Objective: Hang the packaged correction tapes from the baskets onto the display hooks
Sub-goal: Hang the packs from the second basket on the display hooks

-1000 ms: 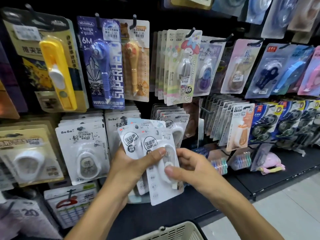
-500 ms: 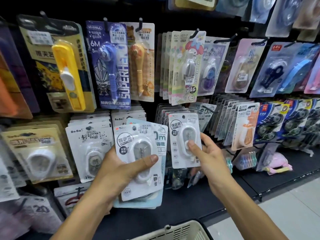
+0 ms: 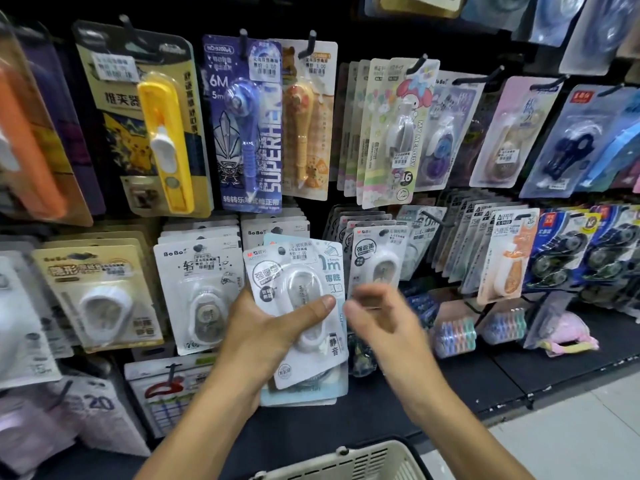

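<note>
We have just hung one pack [image 3: 375, 261] and let go; right hand [image 3: 384, 318] is loose and empty, left hand [image 3: 273, 327] grips the stack [image 3: 301, 306] for hanging next

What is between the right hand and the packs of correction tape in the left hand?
Nothing visible. The right hand, blurred and empty, is just beside the top pack, which the left hand grips with its thumb across the front.

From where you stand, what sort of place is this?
Most likely a stationery shop aisle: rows of packaged correction tapes hang on display hooks, many carry price stickers, and a shopping basket sits below.
</note>
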A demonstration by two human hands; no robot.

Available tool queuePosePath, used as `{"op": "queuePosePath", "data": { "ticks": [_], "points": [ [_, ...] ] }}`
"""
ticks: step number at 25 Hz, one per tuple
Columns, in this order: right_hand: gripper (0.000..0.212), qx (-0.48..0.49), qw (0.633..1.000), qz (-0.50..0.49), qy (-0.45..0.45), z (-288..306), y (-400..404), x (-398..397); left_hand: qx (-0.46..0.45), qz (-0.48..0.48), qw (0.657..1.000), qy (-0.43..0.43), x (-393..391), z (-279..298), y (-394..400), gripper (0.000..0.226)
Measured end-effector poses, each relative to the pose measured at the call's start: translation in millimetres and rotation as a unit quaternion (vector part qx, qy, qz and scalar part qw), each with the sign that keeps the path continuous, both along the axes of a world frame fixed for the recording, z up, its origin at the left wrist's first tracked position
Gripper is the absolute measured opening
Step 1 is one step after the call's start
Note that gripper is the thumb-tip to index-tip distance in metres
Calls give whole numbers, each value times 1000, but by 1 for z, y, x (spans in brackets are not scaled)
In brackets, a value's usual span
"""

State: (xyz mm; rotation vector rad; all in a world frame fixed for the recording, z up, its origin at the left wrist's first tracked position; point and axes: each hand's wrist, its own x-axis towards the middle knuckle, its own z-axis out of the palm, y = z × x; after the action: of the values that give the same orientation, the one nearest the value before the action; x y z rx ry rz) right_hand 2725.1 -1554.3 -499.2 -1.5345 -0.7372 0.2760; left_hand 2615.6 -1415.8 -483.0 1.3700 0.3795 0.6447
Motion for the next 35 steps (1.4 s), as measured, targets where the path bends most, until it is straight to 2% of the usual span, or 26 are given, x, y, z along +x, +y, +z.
{"op": "queuePosePath", "data": {
  "ticks": [2,5,7,10,15,18,20,23,24,25,27,29,32,35],
  "points": [
    [48,-10,998,64,-19,1,8,-18,-27,-16,999,-5,3,-2,-2,49],
    [48,84,984,58,149,7,10,-12,-54,-60,997,1,2,-3,1,67],
    [37,122,970,0,211,12,1,4,-35,-56,998,6,1,-2,3,77],
    [16,96,972,-99,190,12,-12,26,-9,-11,1000,1,1,-3,9,72],
    [7,107,965,-162,176,10,-24,41,0,4,1000,-1,0,1,8,74],
    [11,97,975,-141,143,5,-24,38,-4,13,1000,-8,2,0,5,67],
    [19,69,975,-145,156,3,-21,36,-9,15,1000,-9,4,-1,4,65],
    [55,98,949,-103,281,-2,-14,39,1,17,1000,-5,5,0,-1,57],
    [64,94,950,-95,281,-3,-14,38,6,26,1000,-3,6,-1,-1,55],
    [67,70,966,-80,237,-3,-13,34,8,38,999,-2,8,-2,0,54],
    [62,1,993,6,119,-3,-8,18,-1,64,998,-6,9,-4,2,58],
    [50,-35,994,77,71,-8,0,5,5,70,998,4,12,-6,3,57],
    [32,-2,979,116,170,-15,7,3,40,100,993,48,10,-6,5,55],
    [17,-48,975,117,182,-24,5,10,149,72,977,132,0,-1,8,56]
  ]
}}
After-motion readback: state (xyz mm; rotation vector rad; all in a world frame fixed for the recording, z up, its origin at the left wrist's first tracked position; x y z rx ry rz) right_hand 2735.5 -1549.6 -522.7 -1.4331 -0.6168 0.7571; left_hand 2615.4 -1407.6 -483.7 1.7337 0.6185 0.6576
